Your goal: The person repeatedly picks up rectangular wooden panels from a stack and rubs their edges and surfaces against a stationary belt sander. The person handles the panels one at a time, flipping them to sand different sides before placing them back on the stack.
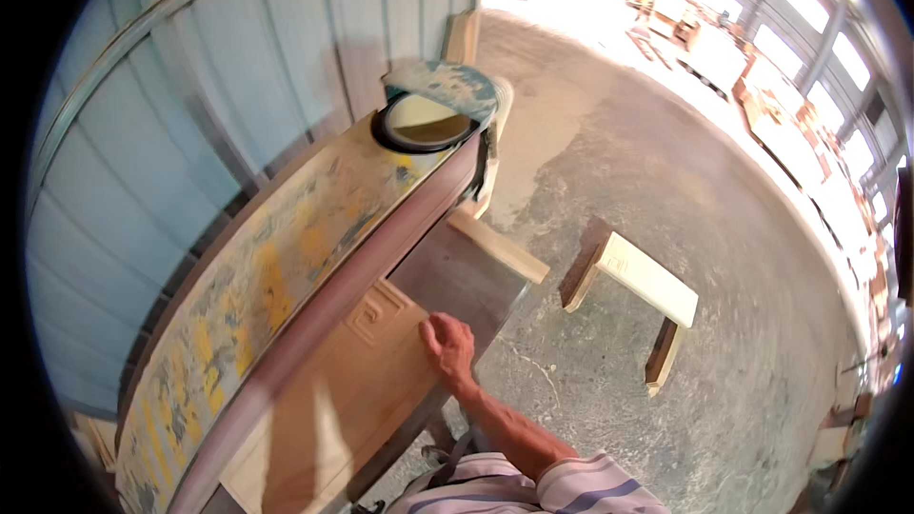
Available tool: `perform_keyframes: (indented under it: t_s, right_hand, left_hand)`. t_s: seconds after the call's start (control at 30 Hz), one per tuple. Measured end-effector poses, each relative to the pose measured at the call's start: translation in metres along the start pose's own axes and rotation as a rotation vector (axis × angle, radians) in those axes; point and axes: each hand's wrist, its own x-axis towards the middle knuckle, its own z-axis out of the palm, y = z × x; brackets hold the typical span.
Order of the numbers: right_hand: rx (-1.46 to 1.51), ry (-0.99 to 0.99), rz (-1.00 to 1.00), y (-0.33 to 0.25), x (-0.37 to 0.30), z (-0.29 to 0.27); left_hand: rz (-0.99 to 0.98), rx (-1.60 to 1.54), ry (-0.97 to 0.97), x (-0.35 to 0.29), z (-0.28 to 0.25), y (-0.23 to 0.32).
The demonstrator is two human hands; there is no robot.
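A wooden panel (371,376) with a carved square spiral near its far end lies flat on the metal table of a belt sander. Its long edge is against or very close to the reddish-brown sanding belt (333,273); I cannot tell whether they touch. My right hand (447,349) is closed at the panel's near-right edge by the far corner, fingers curled against the wood. My left hand is out of view. Dark shadows fall across the lower part of the panel.
The sander's worn yellow-grey housing (276,266) runs along the left. A wooden strip (497,246) crosses the far end of the metal table (455,271). On the concrete floor stands a small bench (649,278) with a pale top. A blue corrugated wall (276,48) rises behind the machine.
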Motion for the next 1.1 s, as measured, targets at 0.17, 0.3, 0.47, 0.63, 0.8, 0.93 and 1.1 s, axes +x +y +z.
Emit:
perform_keyframes:
  t_s: [0.17,0.3,0.47,0.63,0.8,0.93,1.1]
  right_hand:
    - [-0.084,0.071,0.074,0.006,0.008,-0.017]
    - [-0.095,0.133,0.118,0.004,0.029,-0.023]
    - [-0.107,0.172,0.104,0.017,0.051,-0.03]
    - [-0.084,0.153,0.096,0.015,0.048,-0.03]
    - [-0.091,0.105,0.047,0.014,0.025,-0.019]
    - [-0.099,0.094,0.107,0.003,0.027,-0.026]
    - [-0.113,0.182,0.117,0.016,0.057,-0.032]
  left_hand:
    - [-0.07,0.148,0.06,0.045,0.003,-0.001]
    - [-0.018,0.192,-0.037,0.052,0.013,-0.013]
    - [-0.067,0.231,0.077,0.048,0.043,-0.016]
    - [-0.055,0.265,0.106,0.045,0.065,-0.003]
    - [-0.036,0.297,0.073,0.051,0.088,0.011]
    - [-0.025,0.327,0.043,0.059,0.107,0.02]
    - [-0.007,0.378,0.006,0.067,0.131,0.031]
